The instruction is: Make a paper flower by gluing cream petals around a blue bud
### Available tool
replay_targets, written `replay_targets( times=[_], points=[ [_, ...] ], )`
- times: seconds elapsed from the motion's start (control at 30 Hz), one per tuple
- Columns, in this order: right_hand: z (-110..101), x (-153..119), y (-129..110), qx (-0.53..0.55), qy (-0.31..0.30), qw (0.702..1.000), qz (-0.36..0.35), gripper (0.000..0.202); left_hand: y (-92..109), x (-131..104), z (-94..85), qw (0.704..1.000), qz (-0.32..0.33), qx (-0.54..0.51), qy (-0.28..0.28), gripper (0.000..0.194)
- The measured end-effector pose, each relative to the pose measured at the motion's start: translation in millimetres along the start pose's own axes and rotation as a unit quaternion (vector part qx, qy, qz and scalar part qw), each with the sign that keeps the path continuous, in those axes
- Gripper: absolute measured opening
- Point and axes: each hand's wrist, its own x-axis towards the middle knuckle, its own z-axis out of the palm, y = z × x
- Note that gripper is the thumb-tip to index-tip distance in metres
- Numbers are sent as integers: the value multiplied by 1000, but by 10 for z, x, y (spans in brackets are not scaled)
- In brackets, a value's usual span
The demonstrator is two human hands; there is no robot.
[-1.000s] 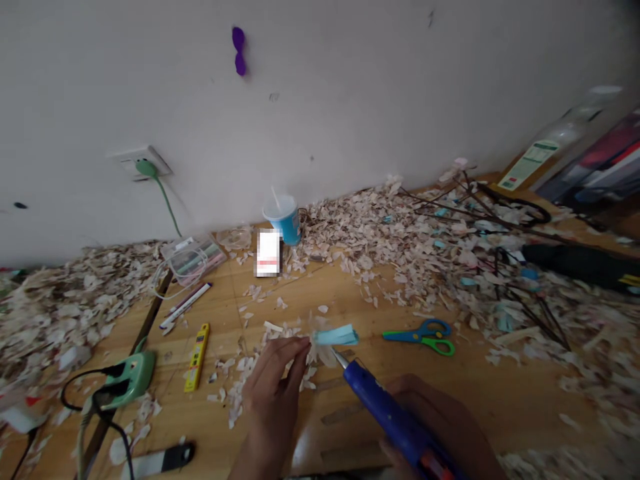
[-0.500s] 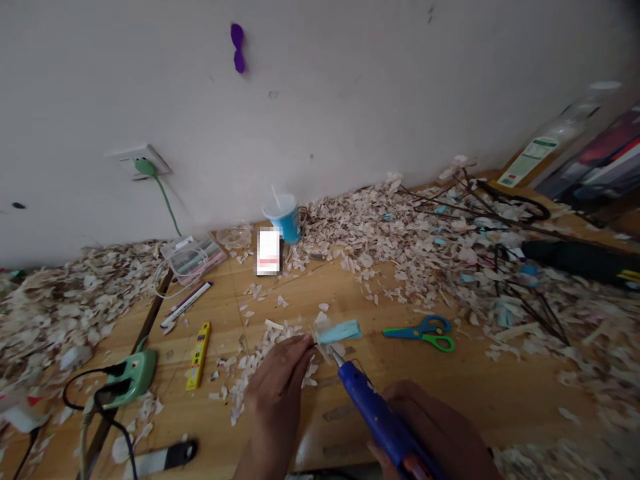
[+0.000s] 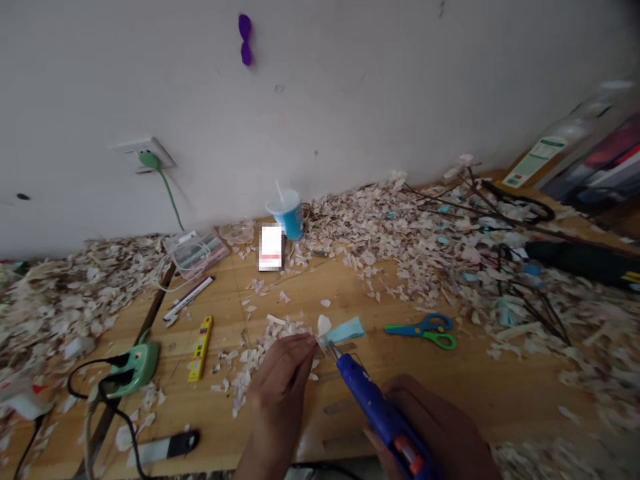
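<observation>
The bottom edge is cutting off the rear of the blue glue gun [image 3: 367,395], whose body is hiding part of the right hand [image 3: 430,423]. Pixelation is masking the white item [image 3: 271,245]. The left hand [image 3: 283,373] is covering one end of the white-and-blue piece [image 3: 346,330].

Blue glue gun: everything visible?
The glue gun has a blue, plastic-looking body, a tapering metallic nozzle and a red part near the frame's bottom edge, which cuts off its rear. The right hand grips it, nozzle pointing up-left, its tip by the light-blue strip near the left hand; contact is unclear.
</observation>
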Motion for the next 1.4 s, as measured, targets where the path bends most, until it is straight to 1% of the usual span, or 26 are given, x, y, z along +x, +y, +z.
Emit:
replay_targets(
  times=[0.1,0.3,0.47,0.57,0.7,0.87,1.0,1.1,1.17,1.23,1.3,1.33,1.4],
  points=[
    [14,13,-16,0,3,1000,3,9,3,-8,-7,1000,7,-2,4,19],
    [8,18,-37,8,11,1000,8,14,32,0,-20,1000,26,0,5,22],
    [27,-31,-18,9,-14,1000,-1,14,49,-8,-30,999,36,6,2,23],
    [46,-52,3,-2,-9,1000,-6,13,49,-16,-24,999,41,4,3,24],
    [55,-68,59,-25,3,999,-24,10,33,-27,-15,999,40,2,-1,24],
    [60,-91,143,-38,-3,997,-62,9,14,-23,-20,999,44,14,6,22],
    [75,-80,120,-32,-9,999,-40,3,4,-15,-18,999,40,14,-2,22],
    [73,-51,76,22,-17,1000,-7,4,-48,-14,-45,999,35,27,-1,21],
    [84,-27,90,81,-18,996,18,9,-130,-14,-107,999,18,46,10,19],
    [134,3,159,119,-5,992,52,14,-248,-15,-208,996,-26,72,36,16],
    [235,40,264,122,3,988,94,14,-381,-24,-326,989,-86,94,77,12],
    [303,58,319,115,-3,988,107,16,-445,-35,-379,983,-115,102,99,10],
    [448,84,413,93,-28,989,111,20,-553,-71,-458,971,-164,111,132,8]
  ],
)
